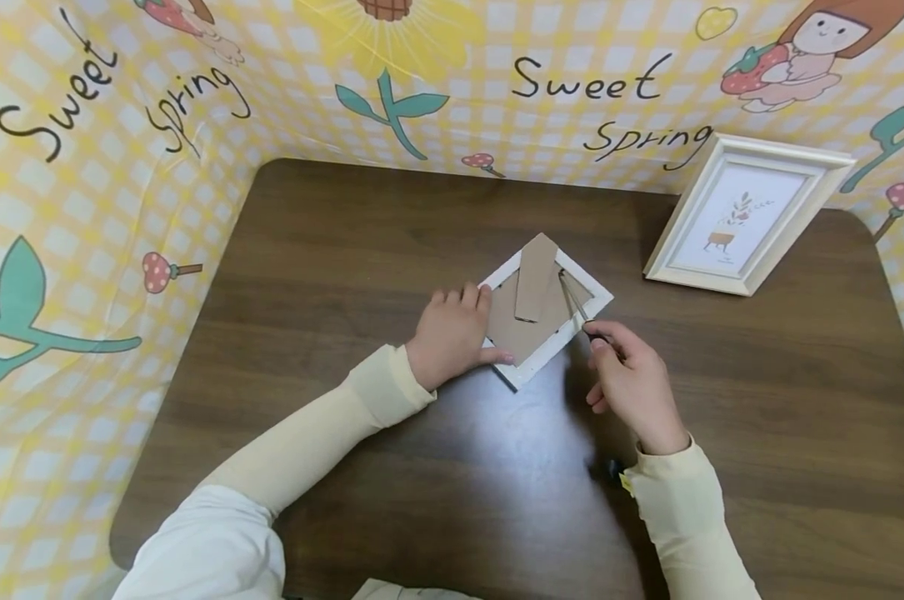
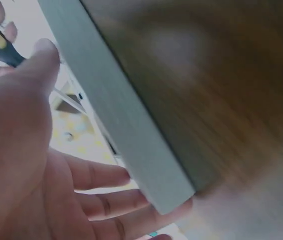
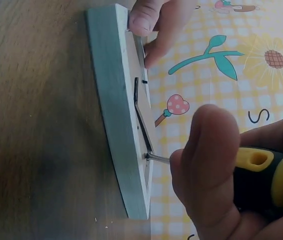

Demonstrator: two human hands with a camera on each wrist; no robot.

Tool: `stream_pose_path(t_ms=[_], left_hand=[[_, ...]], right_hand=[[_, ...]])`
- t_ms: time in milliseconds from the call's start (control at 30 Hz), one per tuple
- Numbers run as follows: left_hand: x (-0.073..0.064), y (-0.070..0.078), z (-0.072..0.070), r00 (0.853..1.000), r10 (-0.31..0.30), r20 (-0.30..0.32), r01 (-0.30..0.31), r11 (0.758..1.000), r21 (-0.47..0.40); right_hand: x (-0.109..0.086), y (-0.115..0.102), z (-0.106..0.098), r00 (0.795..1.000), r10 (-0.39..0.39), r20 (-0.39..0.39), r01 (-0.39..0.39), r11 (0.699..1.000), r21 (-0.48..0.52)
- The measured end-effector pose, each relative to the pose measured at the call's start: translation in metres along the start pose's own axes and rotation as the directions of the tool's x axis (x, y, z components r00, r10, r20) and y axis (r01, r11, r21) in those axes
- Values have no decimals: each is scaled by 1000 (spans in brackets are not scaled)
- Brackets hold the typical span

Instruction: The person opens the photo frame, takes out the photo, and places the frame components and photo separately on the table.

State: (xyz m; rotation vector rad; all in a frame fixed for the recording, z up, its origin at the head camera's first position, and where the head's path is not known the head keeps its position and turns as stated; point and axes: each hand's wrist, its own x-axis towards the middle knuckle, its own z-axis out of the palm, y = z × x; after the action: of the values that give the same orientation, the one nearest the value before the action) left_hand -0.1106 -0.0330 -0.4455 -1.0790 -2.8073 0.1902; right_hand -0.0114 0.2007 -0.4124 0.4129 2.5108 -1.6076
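Observation:
A small white picture frame (image 1: pixel 530 367) lies face down on the table, showing its brown backing board (image 1: pixel 502 308) and stand leg (image 1: pixel 536 279). My left hand (image 1: pixel 455 329) steadies its left corner, thumb and fairly straight fingers resting along the edges. My right hand (image 1: pixel 631 379) grips a screwdriver (image 3: pixel 259 160) by its black and yellow handle. Its thin metal shaft (image 1: pixel 573 298) slants across the right side of the frame, and in the right wrist view the tip meets the inner edge of the backing. Small dark tabs (image 3: pixel 144 81) stick out along that edge.
A second white picture frame (image 1: pixel 657 271) with a plant print stands upright at the back right of the brown table (image 1: pixel 347 225). Yellow checked cloth (image 1: pixel 287 125) with printed drawings walls the table in behind and at the left. A small dark object (image 1: pixel 614 468) is near the right cuff.

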Motion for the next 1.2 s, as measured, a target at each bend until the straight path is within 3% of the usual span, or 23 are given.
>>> stream_pose_path(t_ms=[67,133,300,500,667,800,833,900,1000,1067,1133,1200], left_hand=[[-4,8,-2,997,4,-80,-3,1000,12],[-8,14,-4,994,7,-107,-7,1000,5],[-12,26,-12,999,41,-27,-43,994,-101],[-15,36,-20,987,159,38,-145,960,-241],[-14,44,-19,967,246,68,-222,942,-251],[-7,40,-22,937,326,129,-262,896,-358],[-4,36,-22,934,329,138,-254,885,-391],[5,26,-20,944,302,132,-221,877,-428],[22,8,-12,972,218,87,-162,891,-425],[34,-3,-5,980,169,104,-111,902,-417],[43,-10,1,973,158,168,-74,905,-418],[49,-13,6,952,167,256,-47,907,-419]], right_hand=[[0,0,0,1000,0,3,0,1000,3],[0,1,0,1000,-1,12,1,1000,5],[0,1,2,999,-15,46,15,1000,4],[-4,1,4,995,-57,76,59,998,-25],[-6,6,6,993,-61,106,66,997,-46],[-8,9,7,990,-70,125,80,994,-71],[-9,9,7,989,-75,127,86,993,-84],[-9,10,7,988,-92,125,106,988,-110],[-9,11,7,987,-115,113,131,980,-150],[-9,12,6,987,-121,107,137,977,-166],[-9,14,6,988,-117,106,134,976,-172],[-9,15,6,988,-114,105,132,976,-175]])
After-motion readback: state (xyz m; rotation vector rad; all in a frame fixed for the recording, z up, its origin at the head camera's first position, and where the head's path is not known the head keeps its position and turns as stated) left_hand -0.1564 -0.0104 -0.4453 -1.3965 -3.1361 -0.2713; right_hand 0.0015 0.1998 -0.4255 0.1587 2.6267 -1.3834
